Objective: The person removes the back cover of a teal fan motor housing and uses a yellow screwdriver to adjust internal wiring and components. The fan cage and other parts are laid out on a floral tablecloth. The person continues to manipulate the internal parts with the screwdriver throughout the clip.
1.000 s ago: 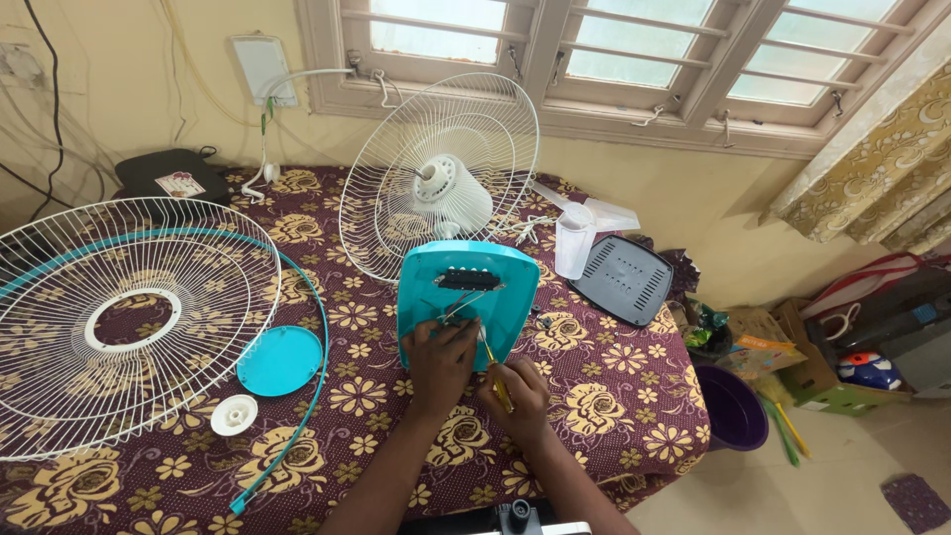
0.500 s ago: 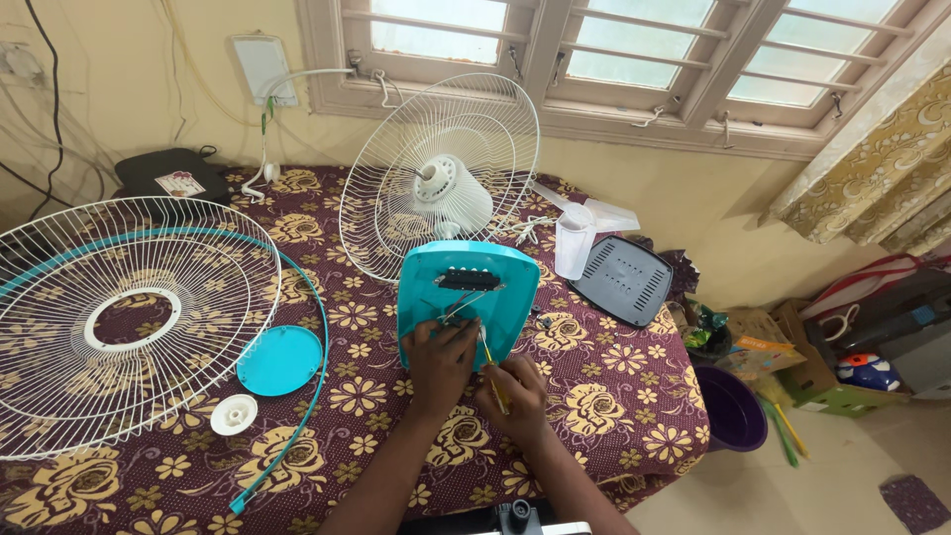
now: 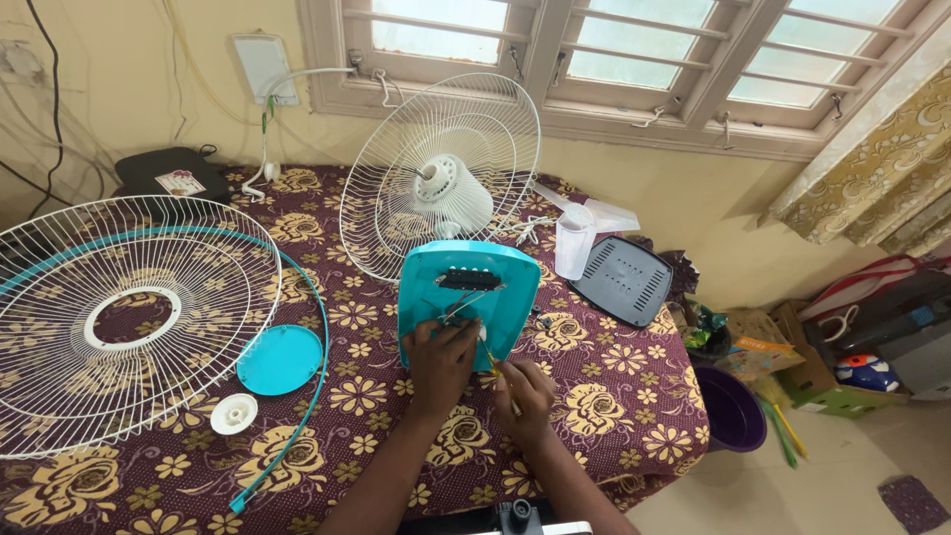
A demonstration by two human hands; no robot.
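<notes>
The worktop (image 3: 614,396), covered in a maroon floral cloth, is mostly taken up by a big white fan guard (image 3: 119,317) laid flat along the left edge, with a second guard and motor (image 3: 441,178) stood up toward the back edge. The teal fan base (image 3: 468,297) is propped near the middle, closer to the front edge. The left hand (image 3: 441,362) is pressed on its lower part, fingers pinched round the wires there. The right hand (image 3: 525,396) is clenched on a yellow-handled screwdriver (image 3: 492,365) just beside it. A teal round cap (image 3: 280,359) and small white knob (image 3: 234,413) are lying left of the hands.
</notes>
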